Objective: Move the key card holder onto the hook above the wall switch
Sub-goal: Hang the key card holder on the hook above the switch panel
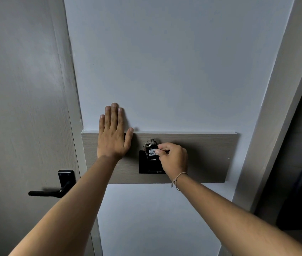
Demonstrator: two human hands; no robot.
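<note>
The right hand [173, 157] pinches the key card holder [152, 152] between thumb and fingertips, against the top of the black wall switch [147, 166]. Left of the switch, the left hand [112, 134] lies flat on the wooden panel [202, 157], fingers together, thumb spread.

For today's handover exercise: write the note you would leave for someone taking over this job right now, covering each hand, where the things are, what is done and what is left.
Left hand: flat and open, braced on the wall across the top edge of the wood panel.
Right hand: pinching the key card holder, which sits at the top of the black wall switch, its key ring above.
Done: holder gripped.
Left: I cannot make out the hook; find it above the switch, hang the holder, let go.
</note>
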